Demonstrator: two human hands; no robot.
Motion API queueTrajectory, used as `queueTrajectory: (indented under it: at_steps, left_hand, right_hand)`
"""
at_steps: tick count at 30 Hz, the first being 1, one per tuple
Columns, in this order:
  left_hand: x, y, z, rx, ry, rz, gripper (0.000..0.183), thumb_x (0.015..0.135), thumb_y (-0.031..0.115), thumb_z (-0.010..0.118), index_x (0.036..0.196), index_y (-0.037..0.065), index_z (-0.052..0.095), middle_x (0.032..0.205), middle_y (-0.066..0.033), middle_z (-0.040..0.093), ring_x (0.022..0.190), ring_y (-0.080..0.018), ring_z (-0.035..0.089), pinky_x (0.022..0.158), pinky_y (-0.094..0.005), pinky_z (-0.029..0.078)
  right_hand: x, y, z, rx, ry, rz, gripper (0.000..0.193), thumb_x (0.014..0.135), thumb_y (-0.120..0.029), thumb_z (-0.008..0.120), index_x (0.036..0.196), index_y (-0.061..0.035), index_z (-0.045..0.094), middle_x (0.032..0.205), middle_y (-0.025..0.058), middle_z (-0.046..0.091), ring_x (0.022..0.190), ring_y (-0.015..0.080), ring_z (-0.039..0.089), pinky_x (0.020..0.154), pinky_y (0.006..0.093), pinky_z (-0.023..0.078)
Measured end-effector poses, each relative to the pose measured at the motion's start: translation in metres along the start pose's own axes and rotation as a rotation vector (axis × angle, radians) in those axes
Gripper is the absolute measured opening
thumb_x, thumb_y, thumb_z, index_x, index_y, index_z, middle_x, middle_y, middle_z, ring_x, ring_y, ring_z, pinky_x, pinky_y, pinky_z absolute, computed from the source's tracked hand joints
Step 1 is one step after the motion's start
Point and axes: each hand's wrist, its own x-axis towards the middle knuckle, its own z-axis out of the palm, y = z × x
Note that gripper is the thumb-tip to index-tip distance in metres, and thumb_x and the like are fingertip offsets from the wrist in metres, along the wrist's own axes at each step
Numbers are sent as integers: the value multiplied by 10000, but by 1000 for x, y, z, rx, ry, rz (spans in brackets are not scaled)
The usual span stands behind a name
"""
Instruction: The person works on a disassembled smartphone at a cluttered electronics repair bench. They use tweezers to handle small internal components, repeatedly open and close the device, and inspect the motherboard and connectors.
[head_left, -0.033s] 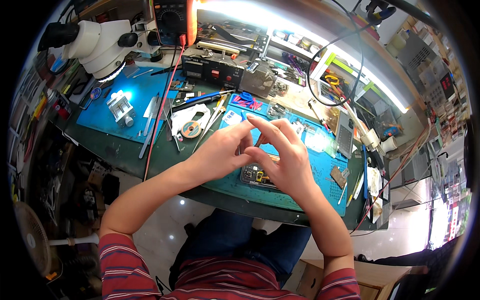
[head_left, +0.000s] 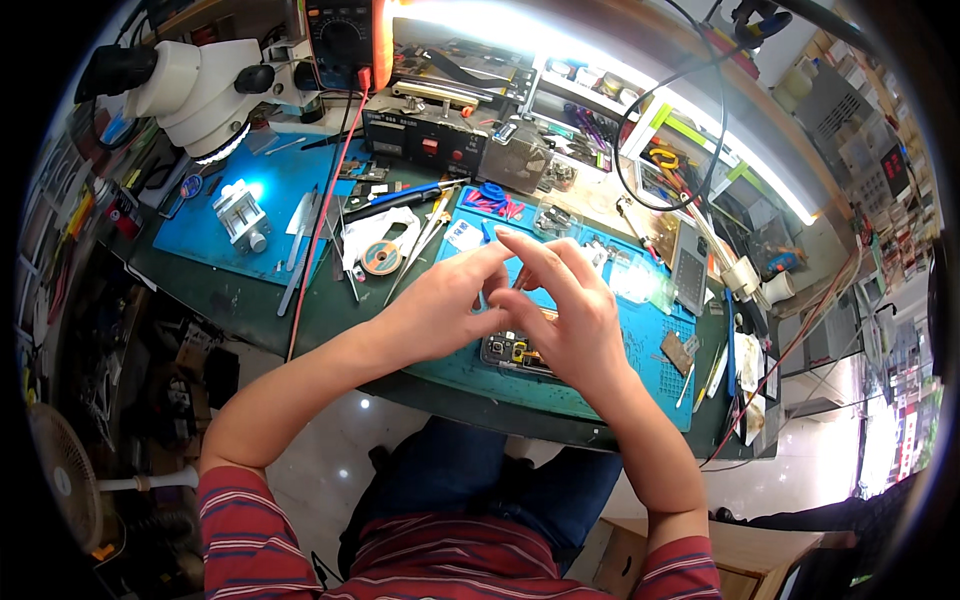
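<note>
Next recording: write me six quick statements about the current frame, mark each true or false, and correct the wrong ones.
1. The left hand and right hand are close together above the right-hand blue mat. True.
2. The opened device lies left of both hands. False: the opened device lies on that mat, partly hidden by the right hand.
3. A white microscope is at upper left. True.
4. The spool sits right of both hands. False: the spool is left of them.
5. The sleeves are plain green. False: the sleeves are red with stripes.
6. A fan shows at lower left. True.
</note>
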Motion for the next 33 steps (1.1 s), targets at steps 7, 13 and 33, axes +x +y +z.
queueTrajectory:
  at_steps: [7, 13, 33]
  left_hand:
    - [0, -7, 1, -44, 17, 56, 449, 940, 86, 722, 1343, 32, 532, 1096, -147, 695, 1030, -299, 709, 863, -404, 556]
    - [1, -15, 9, -278, 90, 216, 495, 914, 118, 754, 1347, 34, 529, 989, -128, 687, 926, -305, 698, 791, -411, 547]
    - [-1, -20, -1, 56, 7, 191, 288, 869, 195, 811, 1069, 29, 686, 930, -95, 702, 871, -261, 682, 772, -377, 538]
  right_hand:
    - [0, -1, 4, 86, 64, -43, 588, 868, 31, 703, 1428, -124, 612, 1019, 124, 651, 867, 298, 675, 791, 393, 564]
    - [-4, 8, 8, 319, 41, 76, 589, 887, 38, 693, 1449, -96, 580, 1021, 134, 651, 886, 294, 686, 846, 401, 562]
    - [-4, 5, 3, 177, 103, -42, 623, 892, 99, 653, 1483, -48, 525, 965, 120, 637, 861, 242, 675, 791, 379, 572]
